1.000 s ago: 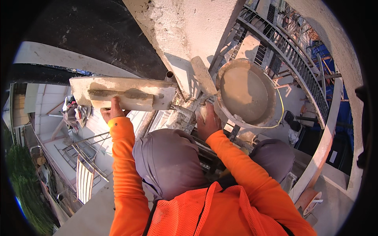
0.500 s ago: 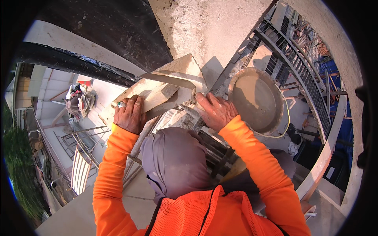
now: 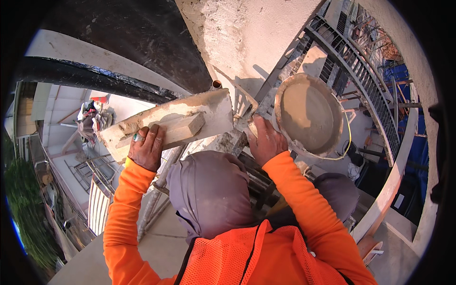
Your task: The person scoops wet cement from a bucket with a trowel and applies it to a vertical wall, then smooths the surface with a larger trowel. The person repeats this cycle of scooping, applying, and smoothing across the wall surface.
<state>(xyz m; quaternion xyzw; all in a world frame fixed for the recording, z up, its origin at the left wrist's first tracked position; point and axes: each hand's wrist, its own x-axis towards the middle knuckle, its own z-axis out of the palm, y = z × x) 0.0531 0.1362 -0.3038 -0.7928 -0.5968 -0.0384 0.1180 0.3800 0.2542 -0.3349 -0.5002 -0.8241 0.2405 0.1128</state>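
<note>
My left hand (image 3: 146,148) is closed on the near left end of a long, mortar-smeared wooden board (image 3: 216,107). A squared wooden block (image 3: 183,128) lies along the board's near side, just right of my fingers. My right hand (image 3: 267,140) is wrapped round the handle of a trowel, which the fingers mostly hide. The trowel's bent metal shank (image 3: 253,100) rises from that hand. Its blade, seen nearly edge-on, points toward the plastered wall (image 3: 256,38), right of the board's end. Whether the blade touches the wall I cannot tell.
A round basin (image 3: 279,102) of wet grey mortar (image 3: 308,114) stands right of my right hand, with a yellow cord (image 3: 349,137) round it. Dark metal grating (image 3: 361,66) curves beyond. Scaffold tubes (image 3: 156,204) run below on the left. A dark beam (image 3: 128,38) crosses upper left.
The trowel has come off the board and turned toward the wall. My left hand and the board have shifted left and slightly nearer. My right hand has moved a little right.
</note>
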